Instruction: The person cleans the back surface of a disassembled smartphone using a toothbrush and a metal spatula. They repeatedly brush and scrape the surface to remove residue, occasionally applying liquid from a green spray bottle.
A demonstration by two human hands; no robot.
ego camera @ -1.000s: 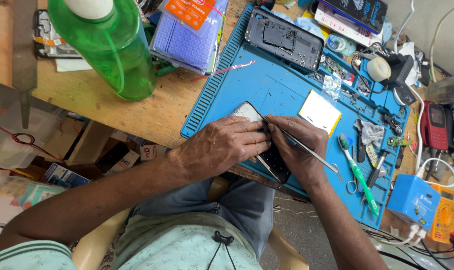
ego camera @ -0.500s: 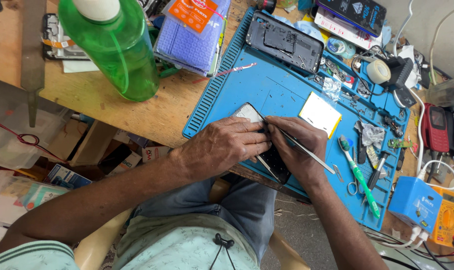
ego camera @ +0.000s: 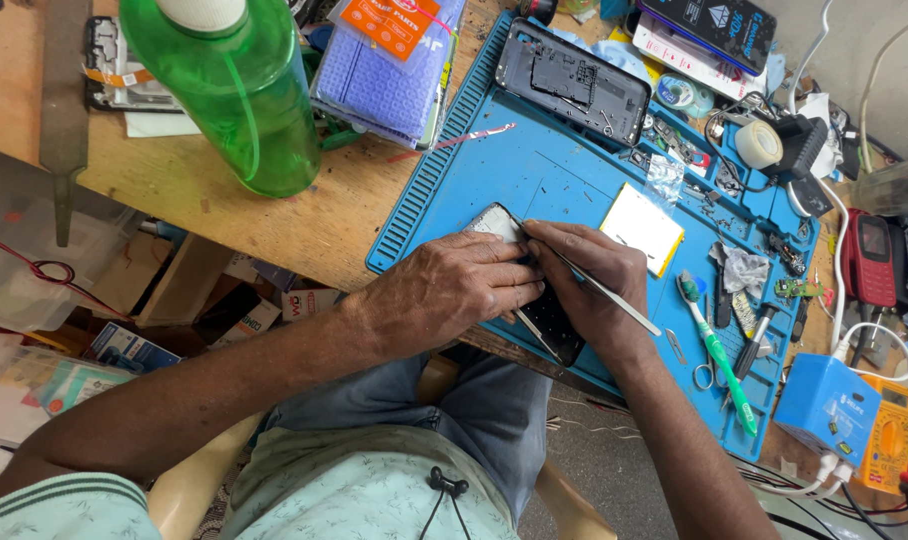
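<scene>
Left hand (ego camera: 444, 295) pins phone (ego camera: 549, 320); right hand (ego camera: 589, 275) grips tweezers (ego camera: 614, 300); toothbrush (ego camera: 719, 355) beside.

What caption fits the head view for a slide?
Left hand steadies a phone on a blue mat; right hand holds a thin metal tool.

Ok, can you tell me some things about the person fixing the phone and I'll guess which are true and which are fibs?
1. Both hands rest on a phone on the blue mat. True.
2. The right hand holds a hammer. False: it holds a thin metal tool.
3. The green bottle stands on the blue mat. False: it stands on the wooden table.
4. A green toothbrush lies on the mat. True.
5. The left hand presses on the phone. True.
</scene>
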